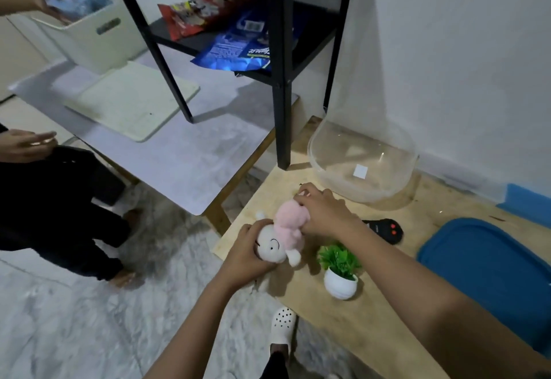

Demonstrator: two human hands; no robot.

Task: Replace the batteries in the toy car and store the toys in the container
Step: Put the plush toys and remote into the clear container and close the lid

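A pink and white plush toy [286, 223] lies at the near left corner of the wooden table [372, 313]. My left hand [249, 252] cups its white head, and my right hand [323, 213] grips its pink body from above. A black remote control [387, 229] with red buttons lies just right of my right hand, partly hidden by my wrist. Far left, a white storage bin [98, 32] stands on the grey low table [179, 155]. No toy car shows.
A clear glass bowl [363, 161] stands behind my hands by the wall. A small potted plant [340, 271] and a blue lid [492, 268] sit to the right. A black shelf [280, 59] holds snack bags. Another person [59, 199] stands left, one hand at the bin.
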